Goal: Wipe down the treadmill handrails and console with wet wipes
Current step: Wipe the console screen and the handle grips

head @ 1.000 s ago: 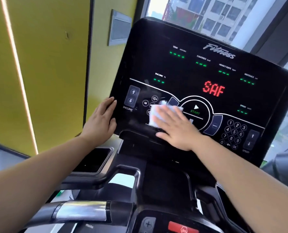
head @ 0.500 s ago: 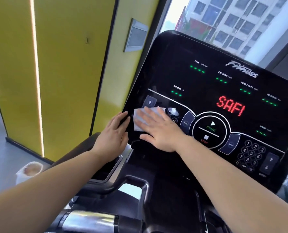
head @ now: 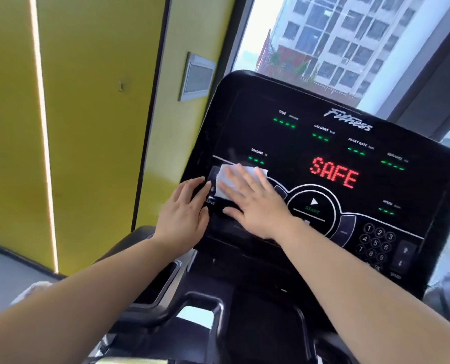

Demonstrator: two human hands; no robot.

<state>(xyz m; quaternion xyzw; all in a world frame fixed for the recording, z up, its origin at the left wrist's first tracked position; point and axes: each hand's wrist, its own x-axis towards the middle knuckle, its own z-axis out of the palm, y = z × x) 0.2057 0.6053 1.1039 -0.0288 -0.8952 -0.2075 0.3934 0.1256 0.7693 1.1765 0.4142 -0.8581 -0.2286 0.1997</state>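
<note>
The black treadmill console (head: 310,153) fills the right half of the head view, with red letters reading SAFE. My right hand (head: 255,203) lies flat with straight fingers on a white wet wipe (head: 225,181), pressing it against the console's lower left, over the incline buttons. My left hand (head: 183,214) rests with straight fingers on the console's left edge, right beside the wipe. A black handrail (head: 166,311) curves below the console; a silver grip part (head: 134,360) shows at the bottom edge.
A yellow wall (head: 87,127) with a lit vertical strip stands to the left, with a grey wall panel (head: 196,76). A window behind the console shows buildings. A side tray (head: 160,282) sits under my left wrist. A pale object (head: 32,290) lies on the floor at lower left.
My right hand has slid the wipe leftward across the lower console, from near the START button to the incline buttons. My left hand stays on the console's left edge. The display went from SAF to SAFE.
</note>
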